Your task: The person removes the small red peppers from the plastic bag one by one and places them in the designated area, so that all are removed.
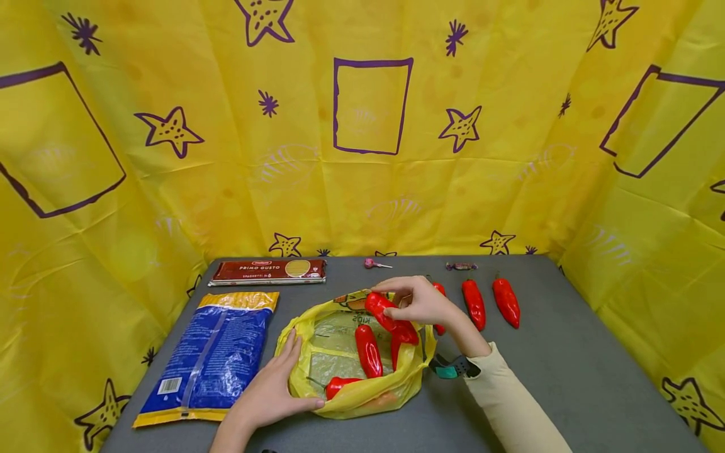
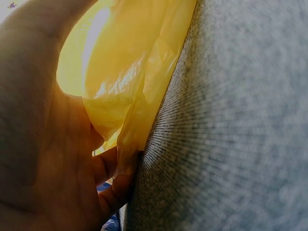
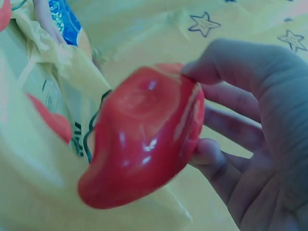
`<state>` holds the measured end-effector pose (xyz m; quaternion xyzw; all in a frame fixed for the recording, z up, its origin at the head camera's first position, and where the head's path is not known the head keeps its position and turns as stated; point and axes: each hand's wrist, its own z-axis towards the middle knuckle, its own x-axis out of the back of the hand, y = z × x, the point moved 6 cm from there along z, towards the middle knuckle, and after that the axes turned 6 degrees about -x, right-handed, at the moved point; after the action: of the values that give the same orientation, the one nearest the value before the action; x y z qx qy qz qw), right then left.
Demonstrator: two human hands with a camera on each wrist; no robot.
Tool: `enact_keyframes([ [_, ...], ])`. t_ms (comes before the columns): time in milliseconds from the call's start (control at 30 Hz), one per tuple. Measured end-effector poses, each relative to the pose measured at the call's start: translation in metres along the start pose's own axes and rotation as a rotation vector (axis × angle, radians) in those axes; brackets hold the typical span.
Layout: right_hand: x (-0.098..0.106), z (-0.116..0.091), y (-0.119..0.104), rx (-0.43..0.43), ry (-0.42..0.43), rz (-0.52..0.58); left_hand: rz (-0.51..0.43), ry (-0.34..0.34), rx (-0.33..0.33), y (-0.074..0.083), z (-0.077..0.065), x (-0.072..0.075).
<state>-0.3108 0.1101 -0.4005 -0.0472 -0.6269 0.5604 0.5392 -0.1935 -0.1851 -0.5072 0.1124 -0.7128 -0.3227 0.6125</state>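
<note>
My right hand [image 1: 419,301] pinches a red pepper [image 3: 139,139] between thumb and fingers, over the right side of a yellow plastic bag [image 1: 391,399]. The bag lies wide open on the table. Several red peppers are inside, among them one upright in the middle [image 1: 369,352] and one near the front rim [image 1: 342,385]; another is partly hidden beneath the held pepper. My left hand [image 1: 273,385] rests against the bag's left side with thumb and fingers spread. In the left wrist view its fingers [image 2: 113,192] touch the outside of the yellow plastic near the table.
Right of the bag lie two whole red peppers [image 1: 506,303] and one partly hidden behind my right hand. A blue packet [image 1: 218,358] lies left, with a spaghetti pack [image 1: 267,272] behind it. A lollipop [image 1: 370,263] and a wrapped candy [image 1: 461,267] lie along the back edge.
</note>
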Motion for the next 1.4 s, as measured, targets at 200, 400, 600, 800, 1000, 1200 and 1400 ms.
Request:
enact_keyframes([
  [200, 0.02, -0.02, 0.014, -0.072, 0.158, 0.023, 0.003, -0.004, -0.001, -0.001, 0.001, 0.001],
  [400, 0.048, -0.039, 0.026, -0.135, 0.286, 0.015, 0.017, 0.004, -0.013, -0.001, 0.005, 0.007],
  [600, 0.073, -0.06, 0.04, -0.2, 0.369, -0.013, 0.026, 0.019, -0.007, -0.002, 0.002, 0.011],
  [800, 0.095, -0.09, 0.057, -0.278, 0.427, -0.091, 0.013, 0.016, 0.0, -0.002, -0.001, 0.007],
  [1000, 0.114, -0.121, 0.071, -0.326, 0.465, -0.168, 0.02, 0.005, 0.001, -0.002, -0.001, 0.004],
  [1200, 0.137, -0.15, 0.086, -0.419, 0.513, -0.18, 0.022, -0.002, 0.002, -0.002, 0.0, 0.003],
  [1400, 0.156, -0.176, 0.102, -0.492, 0.556, -0.224, 0.022, -0.008, -0.009, 0.0, 0.001, 0.002],
])
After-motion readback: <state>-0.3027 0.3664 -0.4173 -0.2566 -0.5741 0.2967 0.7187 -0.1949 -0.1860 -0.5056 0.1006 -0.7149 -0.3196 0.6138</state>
